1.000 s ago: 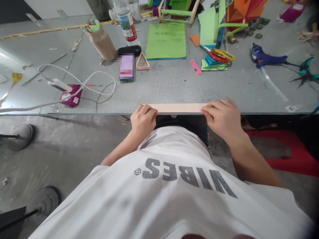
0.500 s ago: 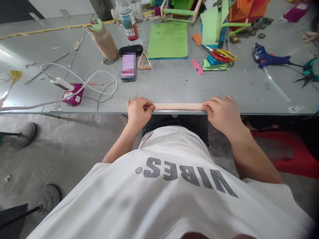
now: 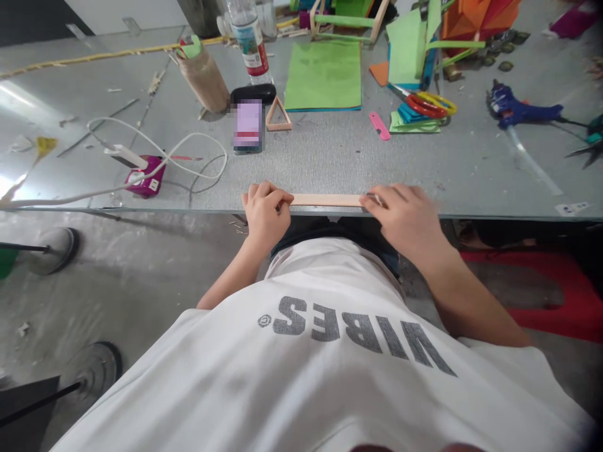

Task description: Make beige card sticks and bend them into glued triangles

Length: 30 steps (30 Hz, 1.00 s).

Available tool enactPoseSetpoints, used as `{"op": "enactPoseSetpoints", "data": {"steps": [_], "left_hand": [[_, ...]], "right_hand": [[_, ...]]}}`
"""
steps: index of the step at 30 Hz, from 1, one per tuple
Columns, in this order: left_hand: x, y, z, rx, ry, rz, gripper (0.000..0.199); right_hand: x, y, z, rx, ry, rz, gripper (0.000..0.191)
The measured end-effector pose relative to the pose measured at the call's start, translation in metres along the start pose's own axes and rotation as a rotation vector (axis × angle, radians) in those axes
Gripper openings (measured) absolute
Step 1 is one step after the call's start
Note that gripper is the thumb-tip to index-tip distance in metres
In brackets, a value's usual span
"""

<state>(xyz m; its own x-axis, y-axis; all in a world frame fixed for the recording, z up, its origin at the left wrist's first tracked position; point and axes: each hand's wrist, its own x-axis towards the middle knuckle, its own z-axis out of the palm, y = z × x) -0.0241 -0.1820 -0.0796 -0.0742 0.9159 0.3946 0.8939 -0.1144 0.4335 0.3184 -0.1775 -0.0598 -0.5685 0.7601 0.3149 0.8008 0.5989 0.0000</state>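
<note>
A flat, pale peach strip (image 3: 327, 200) lies lengthwise along the front edge of the table; I cannot tell whether it is paper or thin wood. Its left end is pinched between the thumb and fingers of my left hand (image 3: 267, 210). My right hand (image 3: 407, 216) has its fingertips closed on the strip toward the right end, and the hand is a little blurred. Beyond them stands a small triangle frame (image 3: 279, 125) of similar colour, beside a phone (image 3: 249, 125).
Green paper sheets (image 3: 323, 78), scissors (image 3: 426, 105), a pink cutter (image 3: 379, 125) and a blue glue gun (image 3: 522, 110) lie farther back. On the left are a purple power adapter (image 3: 151, 177) with a white cable, a brown cup (image 3: 205, 78) and a bottle (image 3: 249, 44).
My right hand has slid left along the strip, closer to my left hand. My left hand keeps its pinch on the left end. The whole view has shifted slightly.
</note>
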Motion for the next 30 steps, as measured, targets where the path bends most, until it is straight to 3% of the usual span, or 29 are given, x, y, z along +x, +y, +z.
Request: {"op": "enactPoseSetpoints", "data": {"steps": [7, 10, 13, 19, 25, 30], "left_hand": [[-0.029, 0.008, 0.016, 0.05, -0.051, 0.193, 0.04], [-0.037, 0.011, 0.025, 0.025, -0.072, 0.303, 0.049], [-0.038, 0.009, 0.031, 0.016, -0.07, 0.329, 0.055], [-0.034, -0.011, 0.031, 0.023, -0.023, 0.282, 0.049], [-0.028, -0.035, 0.033, -0.018, 0.039, 0.301, 0.046], [-0.026, -0.036, 0.036, -0.021, 0.101, 0.313, 0.041]], "right_hand": [[0.021, -0.065, 0.033, 0.113, -0.013, -0.126, 0.062], [0.036, -0.083, 0.039, 0.152, -0.034, -0.147, 0.064], [0.043, -0.089, 0.041, 0.172, -0.033, -0.142, 0.065], [0.027, -0.075, 0.041, 0.138, 0.042, -0.124, 0.061], [-0.026, -0.034, 0.034, 0.038, 0.147, 0.092, 0.054], [-0.06, -0.012, 0.026, -0.018, 0.15, 0.218, 0.054]]}}
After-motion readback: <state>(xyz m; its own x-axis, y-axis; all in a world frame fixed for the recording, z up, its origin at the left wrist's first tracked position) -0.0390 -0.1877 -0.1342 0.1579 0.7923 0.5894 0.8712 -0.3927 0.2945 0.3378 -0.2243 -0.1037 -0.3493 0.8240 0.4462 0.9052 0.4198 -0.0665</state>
